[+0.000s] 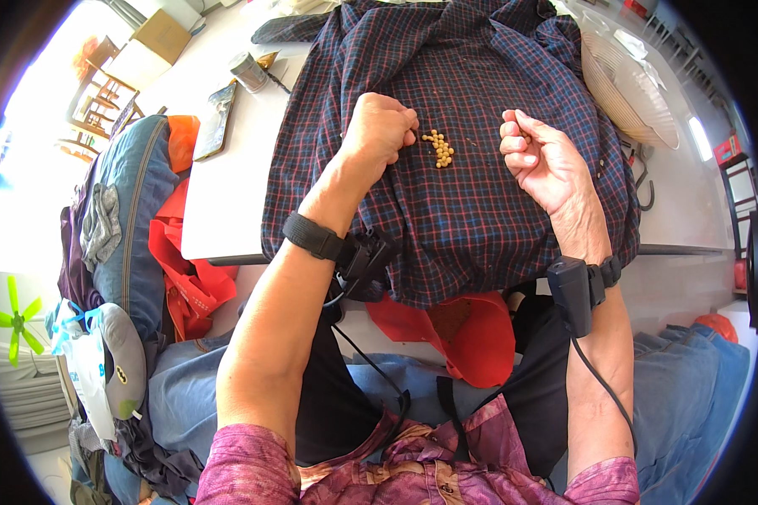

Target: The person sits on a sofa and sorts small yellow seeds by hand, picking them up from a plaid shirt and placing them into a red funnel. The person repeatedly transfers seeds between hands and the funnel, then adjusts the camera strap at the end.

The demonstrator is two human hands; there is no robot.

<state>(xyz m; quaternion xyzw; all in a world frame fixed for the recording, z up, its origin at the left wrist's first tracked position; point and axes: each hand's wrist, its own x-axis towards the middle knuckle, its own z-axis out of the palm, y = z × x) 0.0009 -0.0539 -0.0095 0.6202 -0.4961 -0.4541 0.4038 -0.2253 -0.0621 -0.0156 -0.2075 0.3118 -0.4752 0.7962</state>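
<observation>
A dark plaid cloth garment (480, 208) lies spread over the table. On it rests a small heap of round, pale yellow beans or beads (443, 151). My left hand (379, 132) is curled just left of the heap, thumb against fingers; whether anything is inside is hidden. To the right of the heap, my right hand (537, 148) is held palm up with bent fingers, and a few small brownish round pieces show between its fingers and palm. Both wrists wear black strapped devices.
A phone (216, 121) and a clear jar (247, 72) are on the white table (227, 202) at left. A woven basket (628, 95) stands at right. Below the table edge, an open red bag (480, 341) sits between my legs. Denim cushions flank me.
</observation>
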